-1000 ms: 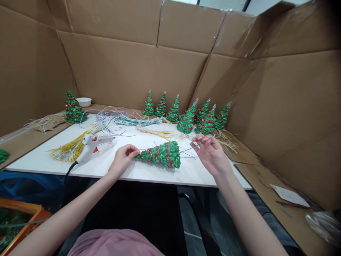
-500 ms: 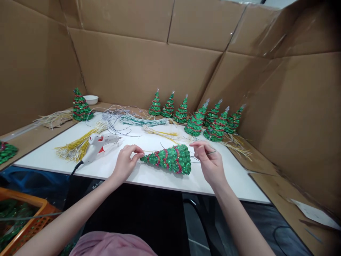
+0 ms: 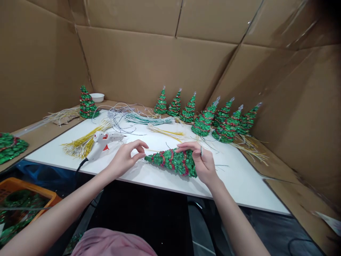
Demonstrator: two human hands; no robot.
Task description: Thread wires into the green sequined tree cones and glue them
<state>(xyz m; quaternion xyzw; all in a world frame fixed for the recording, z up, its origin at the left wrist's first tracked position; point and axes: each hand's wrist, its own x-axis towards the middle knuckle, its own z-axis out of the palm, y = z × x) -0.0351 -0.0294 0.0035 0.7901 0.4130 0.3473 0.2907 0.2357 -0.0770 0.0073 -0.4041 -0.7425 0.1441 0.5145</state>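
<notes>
A small green tinsel Christmas tree [image 3: 166, 160] with red garland lies on its side on the white tabletop, tip to the left. My left hand [image 3: 128, 158] is beside the tip, thumb and index finger apart, with nothing seen between them. My right hand [image 3: 204, 163] is at the wide base, its fingers laid over the upper side and its thumb against the tree. A thin greenish band [image 3: 201, 151] shows at its fingers; I cannot tell whether it is a ring or a wire. Thin dark wires stick out near the base.
A white glue gun [image 3: 102, 144] lies at left near yellow-and-white wires [image 3: 80, 142]. Green-and-white wires [image 3: 149, 120] lie farther back. Several finished trees [image 3: 204, 121] stand at the back right; another tree [image 3: 86, 103] stands by a white bowl [image 3: 97, 97]. An orange basket [image 3: 50, 197] sits lower left. Cardboard walls surround the table.
My right hand has moved from beside the base onto the tree. My left thumb and index finger have parted at the tip. The view has shifted slightly.
</notes>
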